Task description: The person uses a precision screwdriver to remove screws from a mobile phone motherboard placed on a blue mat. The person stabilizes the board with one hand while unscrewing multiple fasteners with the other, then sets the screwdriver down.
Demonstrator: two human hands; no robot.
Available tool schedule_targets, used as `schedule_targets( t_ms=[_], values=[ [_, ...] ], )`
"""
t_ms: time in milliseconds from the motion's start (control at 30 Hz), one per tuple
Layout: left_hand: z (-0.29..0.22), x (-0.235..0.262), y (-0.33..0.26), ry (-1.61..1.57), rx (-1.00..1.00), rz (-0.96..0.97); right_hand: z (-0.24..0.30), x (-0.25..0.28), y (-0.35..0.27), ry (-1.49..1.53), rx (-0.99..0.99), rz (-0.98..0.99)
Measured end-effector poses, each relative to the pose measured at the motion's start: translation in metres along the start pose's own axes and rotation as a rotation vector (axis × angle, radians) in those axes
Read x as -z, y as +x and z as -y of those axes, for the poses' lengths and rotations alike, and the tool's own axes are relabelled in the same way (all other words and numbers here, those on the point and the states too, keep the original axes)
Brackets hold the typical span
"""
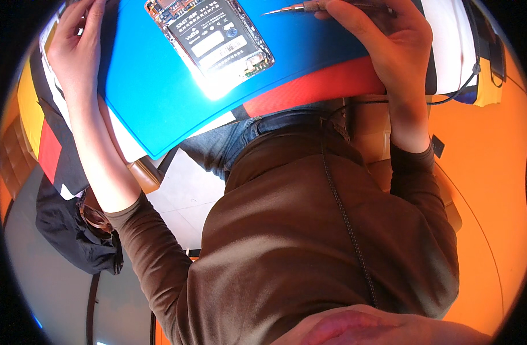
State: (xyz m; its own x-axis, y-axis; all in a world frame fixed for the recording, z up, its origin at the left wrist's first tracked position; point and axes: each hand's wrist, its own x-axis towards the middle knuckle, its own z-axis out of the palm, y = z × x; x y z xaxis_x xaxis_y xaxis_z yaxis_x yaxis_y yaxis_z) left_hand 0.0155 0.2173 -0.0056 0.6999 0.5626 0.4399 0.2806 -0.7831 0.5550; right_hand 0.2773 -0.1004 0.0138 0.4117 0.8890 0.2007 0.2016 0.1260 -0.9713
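Note:
An opened smartphone (209,43), its back off and its black battery (212,37) and circuit board bare, lies tilted on a blue work mat (143,109). Glare whitens its near end. From the right, my right hand (384,40) grips a slim precision screwdriver (295,8). Its thin tip points left, just right of the phone and apart from it. My left hand (77,49) is at the mat's far left edge with fingers curled in toward the thumb. The frame's top edge cuts off its fingertips, so whatever they hold is hidden.
A red, black and yellow cloth or mat (321,86) lies under the blue mat. A dark cable (456,95) runs along the right side. A black bag or garment (74,230) hangs low at the left. The floor (482,190) at the right looks orange.

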Motion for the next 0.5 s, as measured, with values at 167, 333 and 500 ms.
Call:
schedule_targets(
  t_ms=[167,333,500],
  values=[
    [-0.021,0.005,0.007,0.055,-0.129,-0.026,0.002,-0.003,-0.001,0.042,-0.039,-0.018],
    [-0.091,0.017,-0.023,0.365,-0.257,0.004,0.004,-0.006,-0.002,0.054,-0.054,-0.025],
    [-0.17,-0.008,-0.077,0.228,-0.154,-0.042,0.006,-0.01,-0.003,0.137,-0.085,-0.046]
  ],
)
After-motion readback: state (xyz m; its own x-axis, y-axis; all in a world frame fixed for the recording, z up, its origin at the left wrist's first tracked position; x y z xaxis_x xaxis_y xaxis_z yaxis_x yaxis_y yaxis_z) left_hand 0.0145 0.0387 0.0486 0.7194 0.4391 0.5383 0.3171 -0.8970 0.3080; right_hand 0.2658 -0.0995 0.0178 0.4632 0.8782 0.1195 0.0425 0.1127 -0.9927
